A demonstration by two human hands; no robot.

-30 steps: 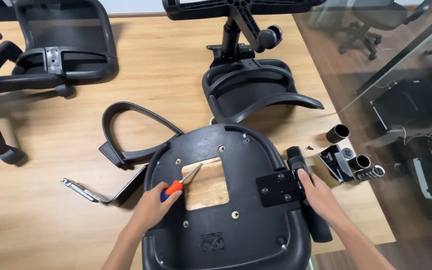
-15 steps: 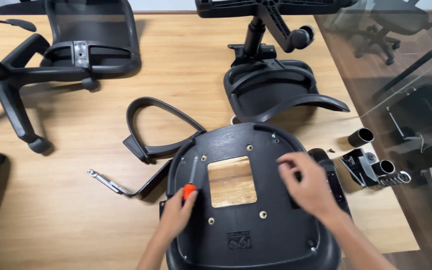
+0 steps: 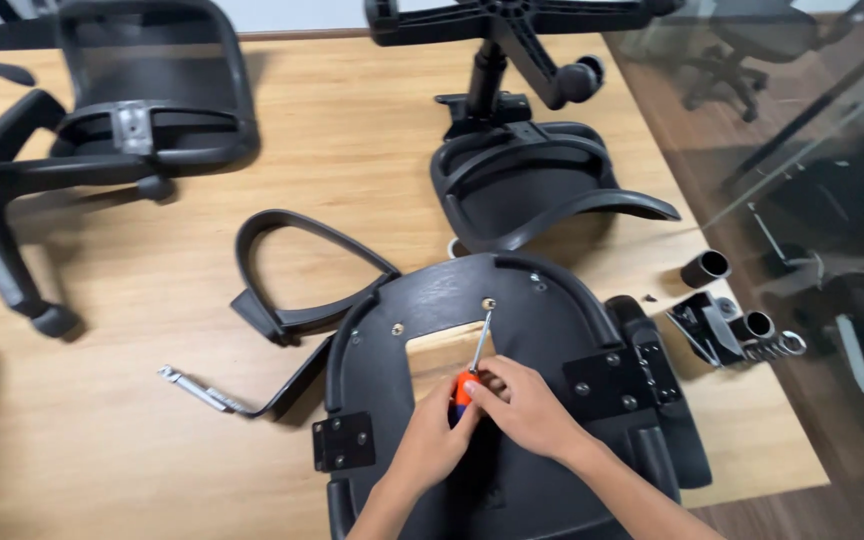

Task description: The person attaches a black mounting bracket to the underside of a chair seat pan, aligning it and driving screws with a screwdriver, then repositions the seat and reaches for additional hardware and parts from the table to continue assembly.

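**Both hands on a screwdriver, tip at a seat screw**

Seat pan, black, underside up, on the wood table. Both hands meet over its middle, beside the square cut-out.

Left hand: fingers curled around the orange handle of the screwdriver from 7 o'clock. Right hand: fingers pressed together, pinching the same handle from 4 o'clock; the two hands touch.

Screwdriver shaft slants toward 12 o'clock, tip at a screw near the pan's far edge.

Around the pan: armrest loop at 10 o'clock with a metal bracket at 9 o'clock; backrest frame at 12; small tubes and brackets at 3 o'clock. Chair base at the far edge; another chair lying at 11 o'clock.
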